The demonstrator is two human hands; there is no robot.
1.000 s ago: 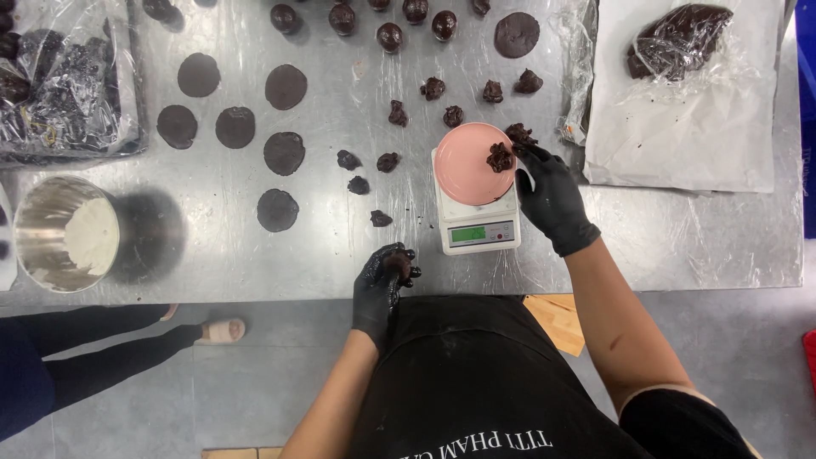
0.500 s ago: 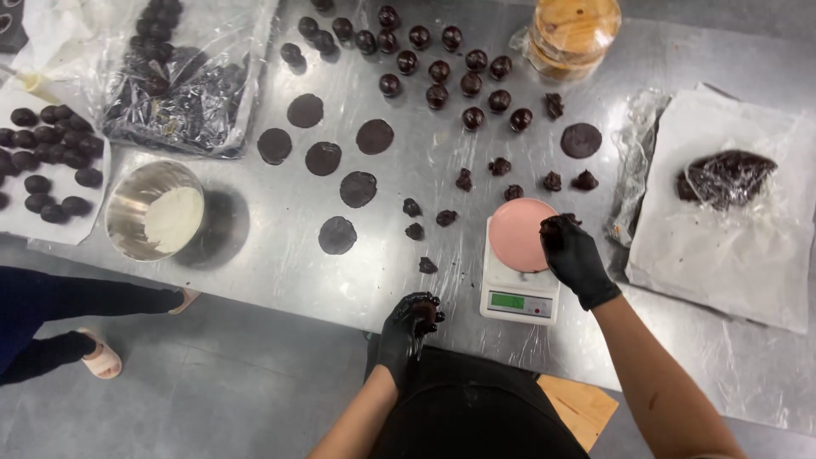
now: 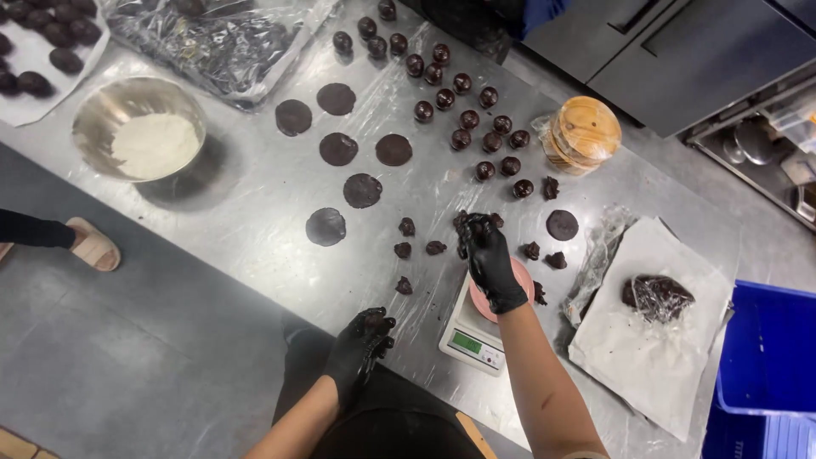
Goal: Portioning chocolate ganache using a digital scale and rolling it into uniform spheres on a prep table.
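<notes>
We note a small green rectangular display (image 3: 464, 342) on the front of the white kitchen scale (image 3: 473, 338), near the table edge. A plastic-wrapped stack of round tan discs (image 3: 583, 134) stands beyond. A wrapped dark lump (image 3: 656, 296) lies on white paper (image 3: 646, 357).

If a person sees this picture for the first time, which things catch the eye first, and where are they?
The eye goes first to the right hand in a black glove, holding a dark lump of dough above the small scale near the front edge of the steel table. Behind it, rows of dark balls run diagonally, with flat dark discs to their left. At the far left stands a metal bowl of white powder.
</notes>
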